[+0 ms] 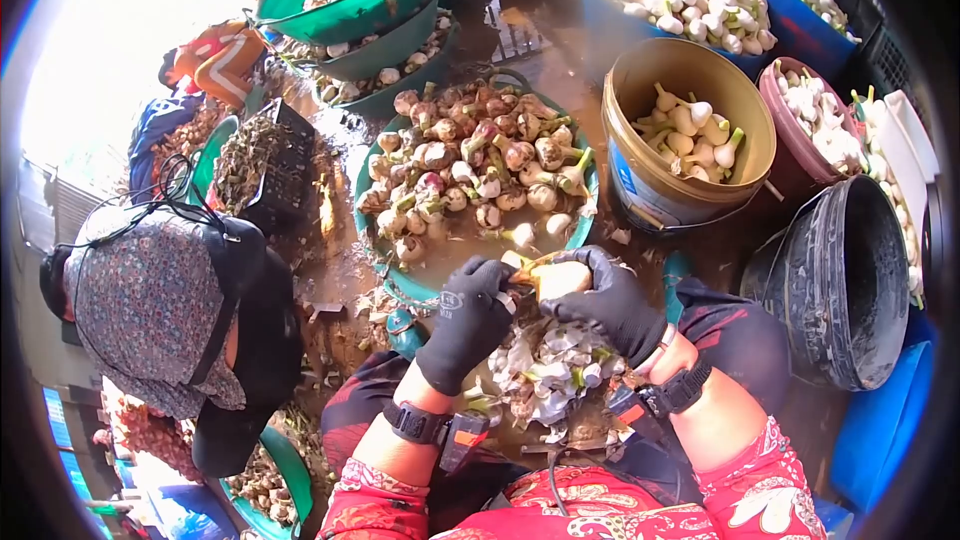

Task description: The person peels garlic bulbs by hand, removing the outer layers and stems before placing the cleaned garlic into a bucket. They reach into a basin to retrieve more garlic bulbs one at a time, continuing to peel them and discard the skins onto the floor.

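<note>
A pale garlic bulb (562,281) with a brownish stalk is between my two black-gloved hands, above my lap. My right hand (618,308) wraps its fingers round the bulb from the right. On the other side, my left hand (470,312) is closed at the stalk end, pinching the stalk or its loose skin; a small pale bit shows by its fingertips, too small to name. Beneath both hands lies a heap of peeled-off skins and cut stalks (550,370). Just beyond them stands a green tub (590,202) of unpeeled garlic bulbs in murky water.
A bucket (690,55) holding cleaned bulbs stands ahead right, near a tilted black bucket (880,285). Blue crates (625,35) of white garlic are behind. Stacked green basins (385,15) stand at far left. A co-worker in a flowered head covering (150,300) sits close on the left.
</note>
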Motion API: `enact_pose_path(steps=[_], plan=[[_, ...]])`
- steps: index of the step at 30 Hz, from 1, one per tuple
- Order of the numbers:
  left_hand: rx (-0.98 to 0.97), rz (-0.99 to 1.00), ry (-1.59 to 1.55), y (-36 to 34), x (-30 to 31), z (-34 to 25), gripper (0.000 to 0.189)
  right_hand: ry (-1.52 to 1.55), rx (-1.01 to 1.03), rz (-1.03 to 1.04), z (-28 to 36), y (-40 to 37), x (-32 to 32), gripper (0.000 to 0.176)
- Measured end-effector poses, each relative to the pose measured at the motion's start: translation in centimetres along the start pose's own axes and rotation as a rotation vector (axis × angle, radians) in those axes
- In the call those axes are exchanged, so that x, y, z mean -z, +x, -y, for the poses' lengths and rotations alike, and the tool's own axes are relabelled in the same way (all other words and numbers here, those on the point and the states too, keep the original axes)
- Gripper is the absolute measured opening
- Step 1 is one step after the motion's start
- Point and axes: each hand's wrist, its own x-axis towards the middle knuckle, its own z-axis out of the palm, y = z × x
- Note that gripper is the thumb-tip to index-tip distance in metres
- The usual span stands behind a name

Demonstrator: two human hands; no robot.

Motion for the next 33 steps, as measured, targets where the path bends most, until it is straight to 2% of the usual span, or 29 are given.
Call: enact_pose_path(steps=[1, 2, 3, 4, 6, 7, 8, 10, 11, 12, 14, 15, 17, 20, 22, 23, 24, 26, 27, 28, 30, 31, 32, 33], plan=[[0.059, 0.058, -0.12, -0.7, -0.7, -0.1, 0.018, 0.18, -0.058, -0.057, -0.3, 0.1, 0.1, 0.048], [0.115, 0.115, -0.239, -1.8, -1.6, -0.2, 0.015, 0.359, -0.02, -0.103, 1.4, -0.1, -0.2, 0.046], [0.017, 0.175, -0.256, -2.6, -2.3, -0.3, 0.013, 0.287, -0.038, -0.099, 2.6, -0.4, 0.1, 0.045], [0.104, 0.192, -0.32, -2.9, -2.8, -0.1, 0.017, 0.216, -0.058, -0.093, 3.2, -0.6, 0.4, 0.045], [0.105, 0.39, -0.208, -5.4, -5.4, 0.5, 0.024, 0.467, 0.023, 0.005, 3.4, -0.2, 1.4, 0.045], [0.071, 0.388, -0.068, -5.9, -5.9, 1.4, 0.026, 0.524, 0.041, 0.035, 3.6, -0.3, 1.3, 0.049], [0.071, 0.384, -0.067, -5.1, -5.1, 1.4, 0.026, 0.522, 0.042, 0.039, 3.8, -0.4, 1.2, 0.049], [0.328, 0.376, -0.333, -2.8, -2.0, 0.9, 0.023, 0.199, 0.177, 0.026, 4.0, -0.8, 0.7, 0.051], [0.57, 0.287, -0.657, -2.2, -1.1, 0.5, 0.021, 0.146, 0.213, 0.033, 4.7, -1.3, 0.3, 0.05], [0.574, 0.251, -0.745, -1.6, -0.3, 0.7, 0.022, 0.142, 0.212, 0.041, 4.6, -1.3, 0.2, 0.05], [0.521, 0.031, -1.058, -0.7, 0.1, 0.0, 0.029, 0.406, 0.096, 0.09, 4.2, -1.0, -0.2, 0.05], [0.522, 0.029, -1.056, -0.2, 0.5, -0.5, 0.029, 0.531, 0.026, 0.158, 3.9, -0.9, -0.2, 0.048], [0.525, 0.06, -1.424, 0.3, 1.1, -1.3, 0.036, 0.551, -0.025, 0.206, 3.8, -0.7, -0.3, 0.047], [0.497, 0.056, -1.319, 0.3, 1.4, -0.9, 0.035, 0.583, -0.098, 0.283, 3.3, -0.6, -0.6, 0.043], [0.524, 0.035, -1.363, 0.3, 1.2, -0.5, 0.035, 0.344, -0.027, 0.1, 2.9, -0.2, -1.0, 0.041], [0.528, -0.036, -1.28, 0.3, 1.1, -0.6, 0.031, 0.41, -0.17, 0.031, 4.2, -0.8, -1.6, 0.038], [0.532, -0.102, -1.198, 0.3, 0.9, -0.7, 0.028, 0.413, -0.17, 0.03, 4.0, -0.9, -1.7, 0.038], [0.533, -0.128, -1.189, 0.4, 0.7, -0.7, 0.028, 0.233, -0.111, -0.094, 3.3, -1.1, -1.8, 0.035], [0.536, -0.157, -1.179, 0.4, 0.6, -0.6, 0.028, 0.197, -0.076, -0.117, 3.1, -1.2, -1.8, 0.024], [0.539, -0.157, -1.179, 0.4, 0.7, -0.4, 0.028, 0.197, -0.078, -0.117, 2.6, -1.0, -1.2, 0.024], [0.51, -0.168, -1.23, 0.5, 1.2, 0.4, 0.03, -0.299, -0.003, -0.078, 1.8, -0.2, 0.5, 0.013], [0.468, -0.131, -1.146, 0.4, 1.5, 0.7, 0.034, -0.626, -0.051, -0.035, 1.9, 0.1, 1.0, 0.012], [0.464, -0.131, -1.146, 0.3, 1.6, 0.7, 0.034, -0.626, -0.048, -0.036, 1.6, 0.1, 1.2, 0.012], [0.489, -0.11, -1.205, 0.1, 1.5, 0.7, 0.031, -0.494, -0.043, 0.064, 1.1, 0.1, 1.3, 0.025]])
